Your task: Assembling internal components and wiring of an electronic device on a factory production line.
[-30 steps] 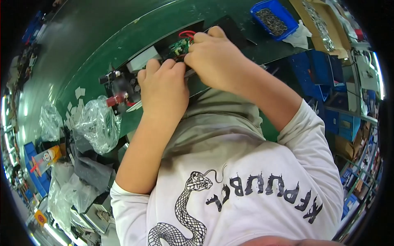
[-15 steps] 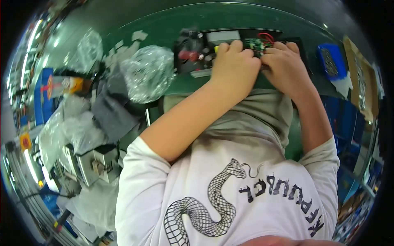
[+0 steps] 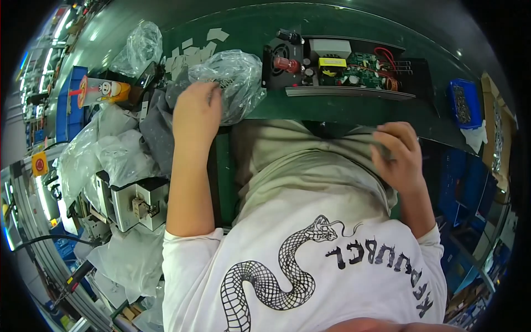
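Note:
My left hand is at the near-left side of a clear plastic bag, its fingers bent together against the bag's opening. Small dark pieces seem to lie in the bag by the fingertips; whatever the fingers pinch is hidden. Over my lap, my right hand holds nothing, its fingers loosely bent and apart. Beyond both hands, an electronic unit lies on the green table, apart from them. It has a green circuit board, a yellow-wrapped transformer, red wires, a fan and a red terminal knob.
On the right stand a blue bin of small metal parts and a cardboard box. White paper pieces, a drink cup, grey cloth, plastic bags and a metal-cased unit crowd the left.
Both hands have left the electronic unit, which now shows uncovered. My left hand has moved left to the plastic bag; my right hand has drawn back toward my lap and opened.

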Available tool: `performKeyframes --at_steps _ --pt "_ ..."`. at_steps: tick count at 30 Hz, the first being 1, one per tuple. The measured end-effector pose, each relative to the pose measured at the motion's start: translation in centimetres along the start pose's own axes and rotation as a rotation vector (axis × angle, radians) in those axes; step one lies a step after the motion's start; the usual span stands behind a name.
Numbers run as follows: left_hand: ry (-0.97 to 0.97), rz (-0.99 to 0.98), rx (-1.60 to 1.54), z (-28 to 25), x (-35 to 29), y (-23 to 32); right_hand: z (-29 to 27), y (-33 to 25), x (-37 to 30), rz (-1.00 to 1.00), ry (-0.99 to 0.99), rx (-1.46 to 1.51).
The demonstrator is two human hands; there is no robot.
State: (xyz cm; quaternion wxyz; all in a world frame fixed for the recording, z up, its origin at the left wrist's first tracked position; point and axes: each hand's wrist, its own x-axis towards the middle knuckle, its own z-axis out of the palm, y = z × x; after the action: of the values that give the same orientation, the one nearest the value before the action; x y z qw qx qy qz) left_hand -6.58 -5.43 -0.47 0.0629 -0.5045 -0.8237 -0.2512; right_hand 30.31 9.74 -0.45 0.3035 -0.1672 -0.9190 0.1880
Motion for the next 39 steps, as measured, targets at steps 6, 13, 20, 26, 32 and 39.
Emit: performKeyframes --at_steps 6,13,20,26,32,39 --pt "-0.271 0.013 0.186 1.2 1.1 -1.0 1.2 -1.2 1.7 -0.073 -0.085 0.066" --pt "-0.290 -0.006 0.199 0.6 1.3 -1.0 0.9 -1.1 0.4 -0.020 -0.059 0.051" --pt "0.346 0.198 0.067 -1.5 -0.3 1.2 1.3 -0.7 0.2 0.004 -0.008 0.105" --pt "-0.358 0.140 -0.770 0.2 -5.3 10.7 3.9 -3.9 1.6 0.056 0.004 0.398" --pt "-0.684 -0.483 -1.228 4.3 -7.3 11.6 7.3 -3.8 2.0 0.165 -0.058 0.436" --pt "0.140 0.168 -0.227 0.7 -3.3 5.4 0.7 3.2 0.6 0.079 0.358 0.012"
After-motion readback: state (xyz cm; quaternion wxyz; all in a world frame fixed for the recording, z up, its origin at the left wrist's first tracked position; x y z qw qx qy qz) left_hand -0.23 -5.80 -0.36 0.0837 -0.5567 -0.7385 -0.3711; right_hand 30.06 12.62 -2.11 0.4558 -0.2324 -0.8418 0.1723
